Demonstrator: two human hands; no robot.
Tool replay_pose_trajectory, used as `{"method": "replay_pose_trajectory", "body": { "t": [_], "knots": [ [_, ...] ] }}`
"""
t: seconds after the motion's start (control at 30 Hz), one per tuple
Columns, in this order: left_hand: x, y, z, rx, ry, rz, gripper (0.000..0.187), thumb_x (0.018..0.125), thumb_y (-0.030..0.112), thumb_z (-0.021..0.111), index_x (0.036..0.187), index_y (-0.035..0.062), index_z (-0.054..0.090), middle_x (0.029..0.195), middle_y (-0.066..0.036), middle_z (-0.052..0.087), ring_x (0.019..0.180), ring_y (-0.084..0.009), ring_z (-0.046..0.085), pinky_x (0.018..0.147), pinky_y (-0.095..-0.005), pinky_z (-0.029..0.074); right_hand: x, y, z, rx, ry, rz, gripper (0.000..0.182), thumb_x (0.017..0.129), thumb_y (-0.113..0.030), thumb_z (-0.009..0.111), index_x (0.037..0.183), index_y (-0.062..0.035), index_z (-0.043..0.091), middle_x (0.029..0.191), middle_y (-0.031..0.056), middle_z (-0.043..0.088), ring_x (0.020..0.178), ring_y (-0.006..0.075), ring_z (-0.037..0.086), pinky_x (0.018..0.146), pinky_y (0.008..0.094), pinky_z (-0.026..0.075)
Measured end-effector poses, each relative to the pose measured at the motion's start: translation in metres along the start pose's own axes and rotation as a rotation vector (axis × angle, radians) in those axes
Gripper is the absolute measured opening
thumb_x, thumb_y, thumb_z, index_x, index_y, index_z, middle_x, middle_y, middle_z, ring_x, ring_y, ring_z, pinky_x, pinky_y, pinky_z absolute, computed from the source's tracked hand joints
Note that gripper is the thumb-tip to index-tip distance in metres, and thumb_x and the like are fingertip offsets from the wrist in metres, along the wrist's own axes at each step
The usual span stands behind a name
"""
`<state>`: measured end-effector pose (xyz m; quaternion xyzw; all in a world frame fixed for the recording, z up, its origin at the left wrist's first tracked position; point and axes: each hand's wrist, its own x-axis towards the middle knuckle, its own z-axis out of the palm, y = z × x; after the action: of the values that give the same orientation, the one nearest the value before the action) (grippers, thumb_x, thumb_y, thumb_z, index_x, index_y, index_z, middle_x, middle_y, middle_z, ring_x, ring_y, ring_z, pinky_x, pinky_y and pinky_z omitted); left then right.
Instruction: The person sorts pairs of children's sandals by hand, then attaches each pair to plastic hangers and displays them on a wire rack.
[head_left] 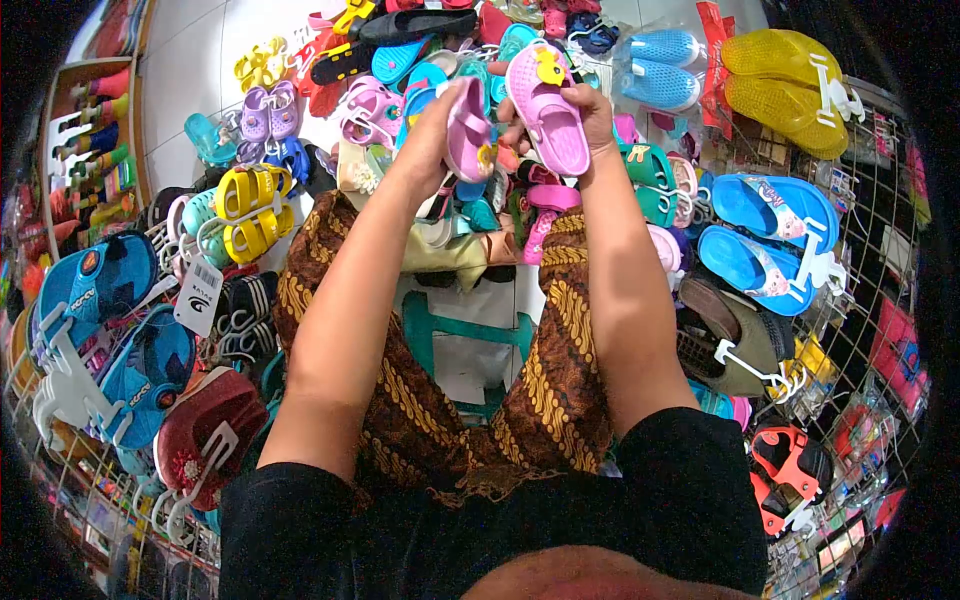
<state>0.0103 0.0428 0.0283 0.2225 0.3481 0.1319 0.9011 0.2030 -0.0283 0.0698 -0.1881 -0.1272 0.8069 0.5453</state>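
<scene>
My left hand (pixel 432 135) is closed around a pink child's clog (pixel 468 135), which is turned partly on its side, a yellow decoration showing near its lower end. In my right hand (pixel 590 115) is a matching pink clog (pixel 552 125), its upper facing me and a yellow figure on the toe part. The two clogs are held close together but apart, above a heap of children's sandals. Under them lie a bright pink shoe (pixel 555 197) and several teal and dark ones, partly covered by the hands and clogs.
Yellow sandals (pixel 255 205) lie left of the heap, green clogs (pixel 650 180) right. Blue slippers (pixel 765 210) and yellow shoes (pixel 785 85) hang on a wire rack at right; blue sandals (pixel 150 375) hang at left. A green stool (pixel 465 325) shows between my knees.
</scene>
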Motion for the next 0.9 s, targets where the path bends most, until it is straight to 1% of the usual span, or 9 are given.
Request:
{"method": "replay_pose_trajectory", "body": {
  "t": [0.03, 0.2, 0.23, 0.37, 0.43, 0.53, 0.63, 0.8, 0.9],
  "knots": [
    [-0.004, 0.001, 0.009, -0.134, 0.000, -0.121, 0.045, 0.096, 0.046, 0.046, 0.122, 0.0098, 0.051, 0.108, -0.006, 0.065, 0.089, -0.0197, 0.064, 0.081, -0.0360, 0.052, 0.000, 0.000, 0.001, 0.049, -0.035, 0.007, 0.094, 0.073, -0.034, 0.065, 0.144, 0.0074, 0.020, 0.106, 0.0312, 0.059, 0.087, 0.0384, 0.068, 0.056, 0.0333, 0.057],
    [-0.012, 0.002, 0.016, 0.020, 0.048, -0.262, 0.040, 0.094, 0.036, 0.041, 0.111, 0.0026, 0.056, 0.089, -0.011, 0.068, 0.075, -0.0222, 0.067, 0.068, -0.0348, 0.055, 0.002, -0.008, 0.004, -0.074, 0.044, -0.093, 0.090, 0.075, -0.035, 0.064, 0.144, 0.0068, 0.024, 0.111, 0.0303, 0.057, 0.081, 0.0347, 0.068, 0.054, 0.0309, 0.054],
    [-0.017, 0.007, 0.019, 0.057, 0.059, -0.292, 0.039, 0.093, 0.034, 0.041, 0.111, 0.0024, 0.055, 0.089, -0.011, 0.068, 0.074, -0.0220, 0.067, 0.067, -0.0349, 0.055, 0.003, -0.007, -0.008, -0.079, 0.069, -0.104, 0.075, 0.081, -0.033, 0.061, 0.138, 0.0067, 0.034, 0.111, 0.0268, 0.059, 0.075, 0.0308, 0.067, 0.057, 0.0329, 0.056],
    [-0.015, 0.006, 0.007, 0.167, 0.035, -0.431, 0.033, 0.088, 0.029, 0.046, 0.105, 0.0039, 0.059, 0.088, -0.010, 0.068, 0.072, -0.0197, 0.066, 0.062, -0.0354, 0.054, -0.006, -0.009, -0.038, -0.253, 0.442, 0.042, 0.044, 0.087, -0.024, 0.062, 0.120, 0.0014, 0.049, 0.109, 0.0160, 0.062, 0.088, 0.0234, 0.066, 0.071, 0.0371, 0.059],
    [-0.017, 0.006, 0.008, 0.193, 0.017, -0.468, 0.033, 0.088, 0.032, 0.050, 0.105, 0.0058, 0.059, 0.088, -0.009, 0.068, 0.070, -0.0191, 0.066, 0.058, -0.0353, 0.054, -0.006, -0.006, -0.025, -0.429, 0.538, -0.087, 0.046, 0.084, -0.023, 0.067, 0.121, -0.0012, 0.051, 0.109, 0.0113, 0.063, 0.089, 0.0198, 0.066, 0.076, 0.0337, 0.056],
    [-0.017, 0.005, 0.014, 0.187, 0.026, -0.347, 0.030, 0.088, 0.033, 0.053, 0.101, 0.0076, 0.061, 0.088, -0.005, 0.068, 0.071, -0.0185, 0.065, 0.063, -0.0346, 0.054, -0.006, -0.007, -0.027, -0.586, 0.630, -0.171, 0.047, 0.083, -0.020, 0.070, 0.123, -0.0038, 0.053, 0.108, 0.0067, 0.063, 0.093, 0.0148, 0.064, 0.081, 0.0305, 0.053],
    [-0.021, 0.015, 0.010, 0.187, -0.003, -0.406, 0.028, 0.091, 0.033, 0.052, 0.105, 0.0107, 0.061, 0.091, -0.005, 0.068, 0.077, -0.0182, 0.065, 0.065, -0.0342, 0.053, -0.012, -0.010, -0.041, -0.529, 0.626, -0.144, 0.044, 0.088, -0.020, 0.066, 0.125, -0.0030, 0.052, 0.106, 0.0056, 0.064, 0.091, 0.0125, 0.064, 0.078, 0.0272, 0.053],
    [-0.026, 0.019, 0.021, 0.013, 0.111, -0.221, 0.032, 0.092, 0.030, 0.047, 0.112, 0.0070, 0.058, 0.093, -0.010, 0.066, 0.091, -0.0241, 0.066, 0.078, -0.0450, 0.054, -0.016, -0.012, -0.058, -0.452, 0.713, -0.171, 0.036, 0.091, -0.025, 0.062, 0.119, -0.0031, 0.054, 0.101, 0.0078, 0.066, 0.086, 0.0159, 0.066, 0.072, 0.0299, 0.055],
    [-0.017, 0.010, 0.013, -0.055, 0.119, -0.036, 0.032, 0.086, 0.020, 0.056, 0.114, 0.0050, 0.055, 0.105, -0.010, 0.062, 0.097, -0.0253, 0.063, 0.087, -0.0471, 0.051, -0.014, -0.014, -0.059, -0.290, 0.639, -0.219, 0.034, 0.093, -0.027, 0.060, 0.117, -0.0030, 0.055, 0.100, 0.0101, 0.066, 0.083, 0.0198, 0.067, 0.069, 0.0336, 0.057]
  ]
}}
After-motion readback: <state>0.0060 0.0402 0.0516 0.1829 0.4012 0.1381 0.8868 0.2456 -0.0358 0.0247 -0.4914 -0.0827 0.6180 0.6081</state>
